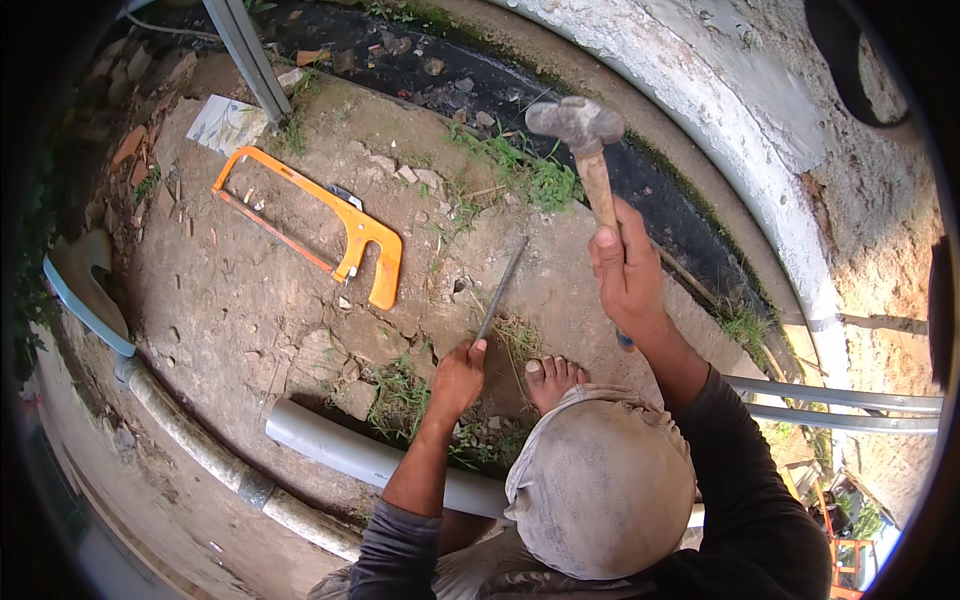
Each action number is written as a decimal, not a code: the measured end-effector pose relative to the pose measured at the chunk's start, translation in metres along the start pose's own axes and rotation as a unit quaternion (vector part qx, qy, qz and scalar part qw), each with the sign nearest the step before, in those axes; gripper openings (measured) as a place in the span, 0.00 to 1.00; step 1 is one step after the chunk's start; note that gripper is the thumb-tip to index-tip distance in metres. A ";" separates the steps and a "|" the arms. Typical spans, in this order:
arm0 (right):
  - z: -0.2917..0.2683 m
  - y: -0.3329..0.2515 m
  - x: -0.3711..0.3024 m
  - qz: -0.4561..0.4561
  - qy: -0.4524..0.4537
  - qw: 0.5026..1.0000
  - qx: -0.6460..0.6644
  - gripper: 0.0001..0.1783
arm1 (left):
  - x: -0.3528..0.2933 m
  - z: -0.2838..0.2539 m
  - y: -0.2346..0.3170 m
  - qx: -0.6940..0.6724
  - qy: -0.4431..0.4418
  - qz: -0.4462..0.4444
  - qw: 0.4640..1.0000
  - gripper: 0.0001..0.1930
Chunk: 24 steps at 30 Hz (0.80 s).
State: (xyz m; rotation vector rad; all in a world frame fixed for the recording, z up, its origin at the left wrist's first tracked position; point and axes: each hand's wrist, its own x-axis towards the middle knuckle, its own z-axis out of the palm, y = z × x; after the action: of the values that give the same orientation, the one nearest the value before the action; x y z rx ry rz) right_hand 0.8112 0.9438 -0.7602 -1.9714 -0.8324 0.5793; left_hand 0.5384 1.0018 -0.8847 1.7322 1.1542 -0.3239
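My right hand [630, 270] is closed around the wooden handle of a hammer [590, 150], raised with its grey metal head up and away from the ground. My left hand [460, 378] grips the near end of a thin dark metal rod [504, 285], which slants away to the right; whether its far tip touches the ground I cannot tell. Left of the rod, an orange hacksaw [370, 235] lies flat on the dirt, out of both hands. A bare foot [553, 380] shows between my hands, beyond a rounded shape covered in pale cloth [600, 480].
A grey plastic pipe [340, 440] lies near my left forearm, with an older dirty pipe [190, 425] further left. Across the far side runs a dark wet ditch [460, 85] beside a pale wall [740, 110]. A metal post [245, 55] stands at the far left. Metal channels [840, 410] lie at right.
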 end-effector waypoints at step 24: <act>-0.028 0.117 -0.035 0.054 -0.136 0.962 -0.229 0.20 | -0.016 0.016 0.035 0.025 0.047 -0.021 0.998 0.27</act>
State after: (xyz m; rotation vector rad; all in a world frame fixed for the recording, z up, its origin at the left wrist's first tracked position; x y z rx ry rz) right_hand 0.8446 0.8580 -0.8452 -2.4034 -1.1113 0.7891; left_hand 0.5631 0.9778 -0.8620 1.7844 1.2615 -0.3033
